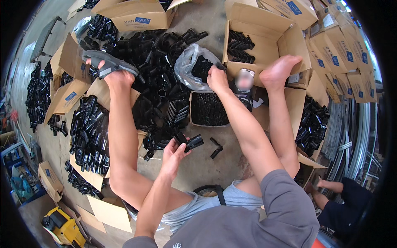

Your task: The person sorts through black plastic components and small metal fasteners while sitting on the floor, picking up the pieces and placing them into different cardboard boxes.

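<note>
My left hand (173, 153) is closed around a black plastic pipe fitting (194, 142) with tube-shaped ends, held low between my knees. My right hand (217, 78) reaches to the clear plastic bag (186, 68) of small black parts (201, 67). Its fingers are bent together at the bag's right side, and what they hold is hidden. Just below the bag stands an open box (209, 124) full of small black pieces. A single bent black fitting (216, 148) lies on the floor right of my left hand.
A large heap of black fittings (161, 74) spreads between my legs. Ahead on the right, an open carton (264, 35) holds stacked fittings. More cartons (68, 93) and fittings are at left. Stacked cartons (343, 58) and metal pipes (351, 136) line the right; another person's leg (331, 186) shows below.
</note>
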### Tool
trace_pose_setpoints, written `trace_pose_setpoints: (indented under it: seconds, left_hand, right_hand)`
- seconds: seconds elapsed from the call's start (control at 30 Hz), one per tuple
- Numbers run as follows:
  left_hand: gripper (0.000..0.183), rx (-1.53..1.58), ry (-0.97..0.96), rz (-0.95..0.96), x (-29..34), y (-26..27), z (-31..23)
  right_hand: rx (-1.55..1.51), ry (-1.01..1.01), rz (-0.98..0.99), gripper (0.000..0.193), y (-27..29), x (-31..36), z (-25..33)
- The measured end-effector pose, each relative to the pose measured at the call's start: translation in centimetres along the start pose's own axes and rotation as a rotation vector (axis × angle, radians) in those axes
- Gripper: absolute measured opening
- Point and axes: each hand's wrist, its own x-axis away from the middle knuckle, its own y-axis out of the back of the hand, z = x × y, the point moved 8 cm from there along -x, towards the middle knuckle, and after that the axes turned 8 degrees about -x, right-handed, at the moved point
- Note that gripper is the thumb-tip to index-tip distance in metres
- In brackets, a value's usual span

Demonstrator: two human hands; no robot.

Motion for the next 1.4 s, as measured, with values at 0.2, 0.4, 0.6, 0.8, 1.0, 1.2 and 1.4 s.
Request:
trace_pose_setpoints:
  seconds: [0.2, 0.4, 0.6, 0.8, 1.0, 1.2, 1.4]
  left_hand:
    - [0.033, 0.153, 0.02, -0.041, 0.5, 1.2, 0.0]
    - [0.032, 0.432, 0.119, 0.008, 2.3, -0.8, 0.6]
    - [0.031, 0.611, 0.079, 0.006, 4.5, -4.0, 3.0]
    - [0.032, 0.659, 0.039, -0.005, 5.9, -6.9, 4.5]
    - [0.035, 0.489, -0.108, 0.021, 7.2, -8.9, 3.2]
    - [0.039, 0.356, -0.199, -0.002, 8.6, -10.0, 2.2]
    - [0.041, 0.234, -0.297, 0.015, 10.1, -10.5, 0.5]
  right_hand:
    - [-1.027, -0.27, 0.135, 0.038, 3.4, 10.0, 1.2]
    - [-1.243, -0.376, 0.145, 0.023, 6.2, 26.6, 2.2]
    - [-1.202, -0.338, 0.033, 0.016, 5.9, 33.7, 6.3]
    - [-1.26, -0.317, -0.112, 0.015, 7.8, 34.7, 4.9]
    - [-1.274, -0.341, -0.08, 0.014, 8.0, 35.0, 3.5]
    - [-1.532, -0.419, -0.036, 0.012, 6.5, 35.4, 2.2]
    - [-1.589, -0.359, 0.024, 0.012, 7.2, 35.2, 2.5]
